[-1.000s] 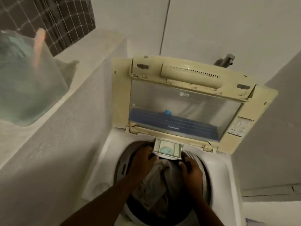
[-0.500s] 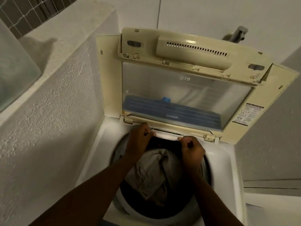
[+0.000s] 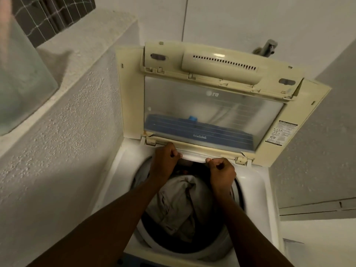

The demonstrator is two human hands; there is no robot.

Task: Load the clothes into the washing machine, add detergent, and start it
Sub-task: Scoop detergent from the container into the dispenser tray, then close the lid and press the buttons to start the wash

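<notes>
A white top-loading washing machine (image 3: 256, 191) stands below me with its cream lid (image 3: 212, 89) folded up against the back wall. Grey-beige clothes (image 3: 177, 205) lie bunched in the dark drum. At the drum's back rim the white detergent drawer (image 3: 192, 156) sits pushed in, only its front edge showing. My left hand (image 3: 165, 158) is curled with its fingers against the drawer's left end. My right hand (image 3: 221, 172) is curled against its right end. Both forearms reach across the drum opening.
A rough plastered half-wall (image 3: 63, 141) runs close along the machine's left side, with a translucent green bag (image 3: 21, 78) on its ledge. A tap (image 3: 267, 48) juts from the wall behind the lid. A white wall (image 3: 317, 160) closes the right side.
The detergent drawer stood pulled out with bluish powder showing; both hands have slid it back into its slot. The view has shifted slightly.
</notes>
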